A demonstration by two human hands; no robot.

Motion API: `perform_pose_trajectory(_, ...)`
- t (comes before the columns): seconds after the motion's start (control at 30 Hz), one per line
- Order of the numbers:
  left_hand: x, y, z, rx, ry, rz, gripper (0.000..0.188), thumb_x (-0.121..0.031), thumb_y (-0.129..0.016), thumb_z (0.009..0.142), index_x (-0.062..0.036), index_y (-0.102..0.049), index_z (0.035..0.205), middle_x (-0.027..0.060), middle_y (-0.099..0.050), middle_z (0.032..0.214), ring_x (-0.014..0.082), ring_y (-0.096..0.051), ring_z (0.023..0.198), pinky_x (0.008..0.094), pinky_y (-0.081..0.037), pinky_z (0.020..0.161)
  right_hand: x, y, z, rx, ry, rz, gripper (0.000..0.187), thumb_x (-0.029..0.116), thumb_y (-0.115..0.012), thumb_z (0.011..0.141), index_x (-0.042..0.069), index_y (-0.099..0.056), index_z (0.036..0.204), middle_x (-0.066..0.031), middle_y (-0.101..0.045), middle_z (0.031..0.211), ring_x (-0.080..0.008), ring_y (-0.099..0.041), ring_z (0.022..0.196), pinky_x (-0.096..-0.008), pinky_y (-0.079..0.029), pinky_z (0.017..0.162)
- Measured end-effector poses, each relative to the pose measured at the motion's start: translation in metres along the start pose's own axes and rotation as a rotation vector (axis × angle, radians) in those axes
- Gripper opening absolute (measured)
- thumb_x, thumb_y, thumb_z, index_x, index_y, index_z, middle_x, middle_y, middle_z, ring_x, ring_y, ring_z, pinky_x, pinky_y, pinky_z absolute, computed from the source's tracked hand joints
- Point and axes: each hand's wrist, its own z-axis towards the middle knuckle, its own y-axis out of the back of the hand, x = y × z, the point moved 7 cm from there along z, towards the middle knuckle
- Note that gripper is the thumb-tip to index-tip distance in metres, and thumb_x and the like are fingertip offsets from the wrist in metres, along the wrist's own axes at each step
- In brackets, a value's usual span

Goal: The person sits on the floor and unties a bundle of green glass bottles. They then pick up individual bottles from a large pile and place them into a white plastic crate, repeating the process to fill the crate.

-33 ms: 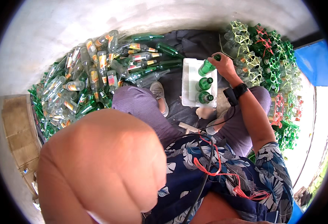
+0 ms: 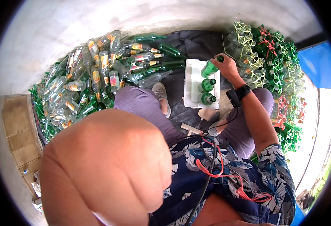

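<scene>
Grey concrete floor (image 2: pixel 60 22) heaped with bottles (image 2: pixel 97 75). Right hand (image 2: pixel 227 66) grips a green bottle (image 2: pixel 209 69) over the white tray (image 2: pixel 192 81); left grip hidden. Nothing has shifted since.

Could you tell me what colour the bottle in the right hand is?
Green bottle, clearest in the head view.

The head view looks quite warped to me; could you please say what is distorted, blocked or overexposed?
Head view: fisheye bends the edges toward a black rim; a close, blurred arm blocks the lower left; daylight glares white at the right edge; the right hand and green bottle stay sharp.
</scene>
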Motion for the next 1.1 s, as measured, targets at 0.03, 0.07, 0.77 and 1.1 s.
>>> perform_pose_trajectory(0.03,-0.001,0.001,-0.001,-0.011,0.001,0.008,0.019,0.004,-0.068,0.084,-0.0057,-0.069,0.101,0.0031,-0.052,0.060,0.0106,-0.044,0.046,0.0258,-0.033,0.043,0.001,-0.001,-0.001,0.012,-0.001,0.010,0.044,0.043,-0.078,0.085,0.005,-0.073,0.106,-0.0183,-0.074,0.093,-0.0340,-0.072,0.089,-0.0403,-0.055,0.081)
perform_pose_trajectory(0.07,-0.003,0.004,-0.001,-0.025,-0.003,0.015,0.019,0.003,-0.068,0.085,-0.0062,-0.069,0.101,0.0023,-0.052,0.060,0.0103,-0.044,0.046,0.0255,-0.035,0.043,0.002,-0.003,-0.004,0.024,-0.002,0.021,0.044,0.043,-0.078,0.085,0.005,-0.073,0.106,-0.0184,-0.074,0.094,-0.0343,-0.072,0.090,-0.0404,-0.055,0.081)
perform_pose_trajectory(0.77,0.025,0.171,-0.064,-0.578,0.073,0.035,0.011,-0.006,-0.055,0.094,-0.0060,-0.057,0.105,-0.0052,-0.041,0.061,0.0058,-0.037,0.044,0.0249,-0.035,0.041,0.020,-0.018,-0.012,0.131,0.082,-0.052,0.044,0.041,-0.078,0.082,0.004,-0.074,0.106,-0.0227,-0.073,0.098,-0.0391,-0.071,0.096,-0.0439,-0.055,0.086)
perform_pose_trajectory(1.1,0.023,0.174,-0.068,-0.636,0.112,0.262,0.010,-0.015,-0.063,0.098,-0.0091,-0.055,0.098,-0.0083,-0.040,0.060,0.0030,-0.035,0.044,0.0211,-0.031,0.040,0.024,-0.016,-0.013,0.123,0.236,-0.175,0.041,0.040,-0.076,0.079,0.007,-0.074,0.103,-0.0232,-0.072,0.092,-0.0410,-0.070,0.089,-0.0461,-0.056,0.081)
